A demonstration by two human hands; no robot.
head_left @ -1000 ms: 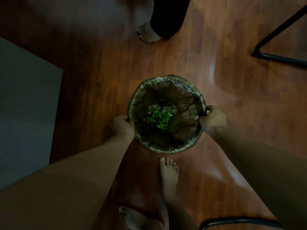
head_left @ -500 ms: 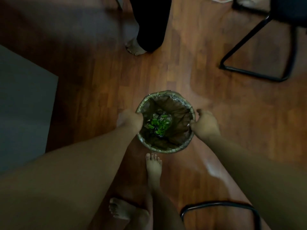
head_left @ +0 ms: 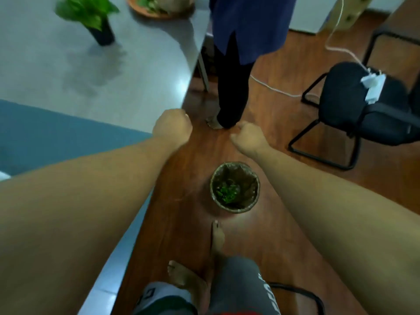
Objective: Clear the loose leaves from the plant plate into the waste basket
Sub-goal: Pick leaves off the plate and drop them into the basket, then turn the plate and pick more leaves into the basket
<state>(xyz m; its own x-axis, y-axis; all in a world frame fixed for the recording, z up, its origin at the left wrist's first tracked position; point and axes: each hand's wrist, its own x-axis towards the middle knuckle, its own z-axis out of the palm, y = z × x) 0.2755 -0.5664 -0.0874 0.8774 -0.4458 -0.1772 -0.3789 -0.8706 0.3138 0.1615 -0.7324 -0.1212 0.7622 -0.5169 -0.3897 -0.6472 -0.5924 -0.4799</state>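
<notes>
The waste basket point(head_left: 247, 206), lined with a dark bag, stands on the wooden floor in front of my feet. Green loose leaves point(head_left: 228, 192) lie at its bottom. My left hand point(head_left: 172, 127) is raised well above and to the left of the basket, fingers curled shut with nothing in them. My right hand point(head_left: 248, 137) hovers above the basket's far side, also curled and empty. The brown plant plate point(head_left: 145, 9) sits at the far edge of the grey table, with a few leaves showing on it beside a pot.
A grey table point(head_left: 141, 64) fills the left, with a potted green plant point(head_left: 91, 14) on it. Another person point(head_left: 241, 53) stands just beyond the basket. A black chair point(head_left: 354, 110) with a white charger and cable stands right. A chair frame point(head_left: 302, 294) lies near my feet.
Both hands have let go of the basket's rim and risen away from it. I have straightened up, so the basket now sits lower and smaller and the table has come into view.
</notes>
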